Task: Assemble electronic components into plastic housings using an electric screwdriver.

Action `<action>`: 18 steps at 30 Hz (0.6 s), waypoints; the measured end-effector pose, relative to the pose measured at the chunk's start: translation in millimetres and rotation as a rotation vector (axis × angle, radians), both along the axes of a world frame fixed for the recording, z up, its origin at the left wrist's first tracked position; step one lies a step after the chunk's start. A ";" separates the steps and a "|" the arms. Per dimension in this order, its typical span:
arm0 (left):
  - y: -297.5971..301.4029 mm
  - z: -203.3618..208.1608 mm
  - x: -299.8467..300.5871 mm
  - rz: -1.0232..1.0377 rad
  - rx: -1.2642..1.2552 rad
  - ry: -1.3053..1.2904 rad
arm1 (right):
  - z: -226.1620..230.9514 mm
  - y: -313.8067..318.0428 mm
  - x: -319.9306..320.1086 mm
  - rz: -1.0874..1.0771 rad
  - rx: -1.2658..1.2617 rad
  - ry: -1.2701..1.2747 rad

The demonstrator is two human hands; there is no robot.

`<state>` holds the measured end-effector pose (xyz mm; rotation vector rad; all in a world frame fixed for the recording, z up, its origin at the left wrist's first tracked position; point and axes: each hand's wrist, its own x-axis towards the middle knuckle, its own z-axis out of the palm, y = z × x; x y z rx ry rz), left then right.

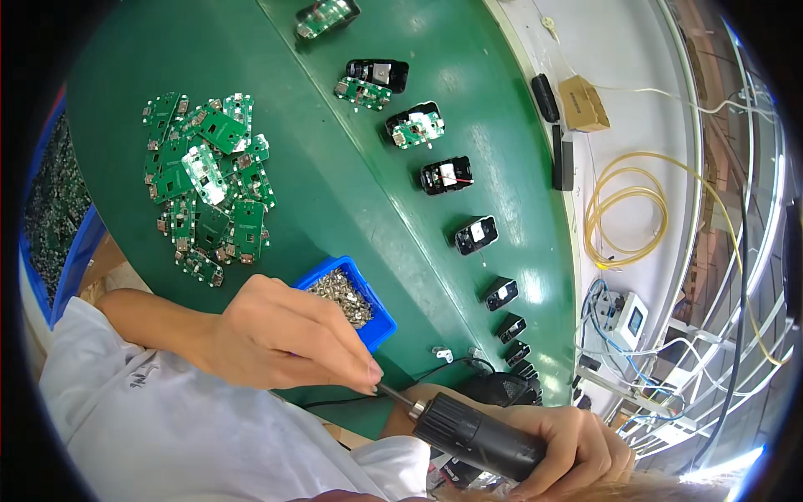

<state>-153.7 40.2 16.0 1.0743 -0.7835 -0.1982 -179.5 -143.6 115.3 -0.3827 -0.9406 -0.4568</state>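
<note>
My right hand (581, 452) is wrapped round the rear of a black electric screwdriver (477, 435) at the lower right. Its metal bit points up and left, toward my left hand (293, 335). The fingertips of that hand are pinched together at the tip of the bit; whatever is between them is too small or hidden to make out. Partly behind the left hand stands a blue bin (383, 325) full of small metal screws (343, 297). A loose heap of green circuit boards (213, 180) lies on the green table (326, 184), farther off to the left.
Black plastic housings (447, 176) run in a row along the table's right side; some carry circuit boards (416, 127). A blue crate (71, 259) of boards is at the far left. Coiled yellow tubing (627, 209), a small cardboard box (584, 105) and cables lie beyond the right edge.
</note>
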 end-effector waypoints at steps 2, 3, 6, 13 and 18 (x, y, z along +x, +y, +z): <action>1.2 -3.5 -5.4 -0.058 -0.012 0.120 | 4.4 4.2 -7.6 -0.030 0.024 0.105; 2.4 -4.1 -8.1 -0.113 -0.024 0.239 | 5.1 5.6 -8.4 -0.057 0.047 0.210; 3.1 6.8 -21.4 -0.405 -0.195 0.950 | 4.7 -6.5 -2.8 -0.055 0.085 0.096; -6.3 -9.5 -33.4 0.097 -0.013 0.180 | 3.6 2.2 -9.9 -0.121 0.120 0.119; -4.6 -4.8 -30.7 0.078 0.033 0.279 | 6.9 6.7 -5.8 -0.175 0.129 0.146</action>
